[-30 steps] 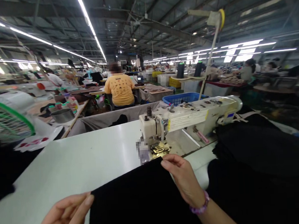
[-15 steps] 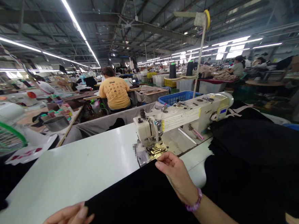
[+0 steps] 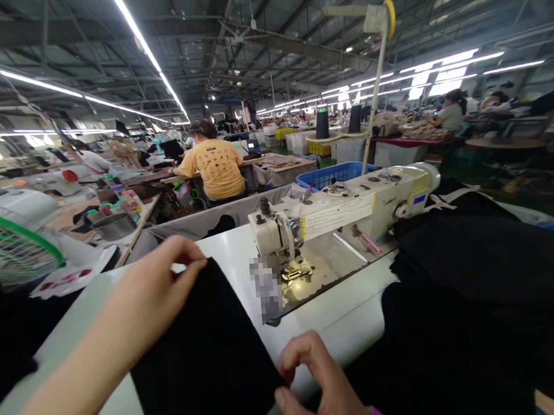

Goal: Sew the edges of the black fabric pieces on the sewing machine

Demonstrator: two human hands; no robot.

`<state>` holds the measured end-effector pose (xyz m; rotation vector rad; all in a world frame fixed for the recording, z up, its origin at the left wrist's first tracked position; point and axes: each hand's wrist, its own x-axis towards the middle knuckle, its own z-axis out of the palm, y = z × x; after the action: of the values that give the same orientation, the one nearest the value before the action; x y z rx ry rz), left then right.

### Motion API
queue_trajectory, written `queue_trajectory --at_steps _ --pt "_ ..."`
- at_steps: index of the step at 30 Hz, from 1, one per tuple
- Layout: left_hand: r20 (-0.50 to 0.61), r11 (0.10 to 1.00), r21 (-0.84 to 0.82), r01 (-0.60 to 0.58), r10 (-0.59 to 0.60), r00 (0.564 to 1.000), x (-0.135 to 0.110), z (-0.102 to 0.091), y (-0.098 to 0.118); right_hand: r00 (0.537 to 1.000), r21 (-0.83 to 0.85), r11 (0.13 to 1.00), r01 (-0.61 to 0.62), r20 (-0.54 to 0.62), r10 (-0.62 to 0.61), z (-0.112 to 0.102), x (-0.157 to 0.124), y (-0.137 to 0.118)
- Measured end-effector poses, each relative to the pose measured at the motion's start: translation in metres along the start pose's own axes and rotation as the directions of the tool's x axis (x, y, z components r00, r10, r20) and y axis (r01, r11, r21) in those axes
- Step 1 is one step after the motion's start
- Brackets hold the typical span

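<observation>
The left hand (image 3: 161,285) reaches forward and pinches the black fabric (image 3: 206,358) (far corner), while the right hand (image 3: 318,388) curls its fingers on the near edge.

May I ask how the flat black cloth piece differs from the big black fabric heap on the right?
The flat black cloth piece spreads smooth over the white table, pinched by the left hand and right hand; the big black fabric heap is rumpled, untouched. The piece is smaller, left of the white sewing machine; the heap, right. Both are black.
</observation>
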<state>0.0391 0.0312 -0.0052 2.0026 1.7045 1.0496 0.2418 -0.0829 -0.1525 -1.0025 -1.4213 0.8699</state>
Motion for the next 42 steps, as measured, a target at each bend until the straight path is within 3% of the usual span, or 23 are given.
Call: queue_trajectory --at_steps 1,4,6,9,14,18,30,42 --pt "0.139 0.987 0.096 -0.132 0.118 0.983 0.008 0.022 -0.004 0.992 -0.1 0.987 0.127 0.0 -0.128 0.0 -0.008 0.012" --pt "0.307 0.984 0.076 -0.159 0.129 0.943 0.017 0.093 -0.034 0.889 -0.289 0.845 0.451 0.061 -0.454 -0.008 -0.016 0.047" --pt "0.322 0.987 0.047 -0.153 0.13 0.938 0.016 0.132 -0.055 0.847 -0.348 0.779 0.522 0.102 -0.522 -0.017 -0.014 0.06" --pt "0.304 0.993 0.008 -0.12 0.112 0.946 0.014 0.164 -0.069 0.848 -0.43 0.736 0.523 0.177 -0.499 -0.032 -0.01 0.061" --pt "0.301 0.999 -0.021 -0.033 0.038 0.953 0.019 0.174 -0.063 0.836 -0.526 0.654 0.543 0.264 -0.482 -0.049 -0.009 0.057" --pt "0.275 1.0 -0.01 0.02 -0.017 0.961 0.022 0.179 -0.061 0.831 -0.578 0.611 0.541 0.257 -0.493 -0.052 -0.009 0.065" --pt "0.332 0.991 0.06 0.123 -0.136 0.933 0.037 0.19 -0.065 0.841 -0.509 0.672 0.537 0.261 -0.474 -0.053 -0.007 0.064" --pt "0.268 0.998 0.054 0.038 -0.051 0.962 0.035 0.191 -0.068 0.863 -0.502 0.703 0.504 0.279 -0.42 -0.052 -0.003 0.065"
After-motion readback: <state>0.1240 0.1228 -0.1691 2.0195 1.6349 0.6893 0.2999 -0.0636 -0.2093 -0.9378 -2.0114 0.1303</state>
